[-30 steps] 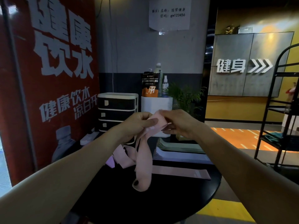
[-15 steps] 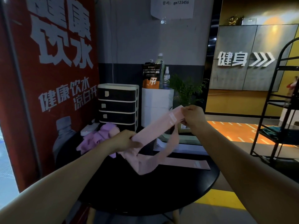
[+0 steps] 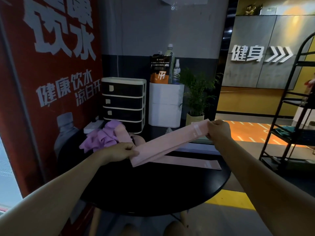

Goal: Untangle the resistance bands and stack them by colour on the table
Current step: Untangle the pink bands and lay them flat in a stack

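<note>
Both hands stretch a pink band point(image 3: 167, 143) flat above the table point(image 3: 153, 188).

Both bare forearms reach forward from the bottom corners, converging toward the middle. The left hand point(image 3: 120, 151) sits lower and nearer, knuckles up, fingers point(image 3: 132, 152) and thumb pinching the near end of the pink band point(image 3: 167, 142). The right hand point(image 3: 219, 131) is higher and farther out, fingers curled round the far end, arm extended.
</note>
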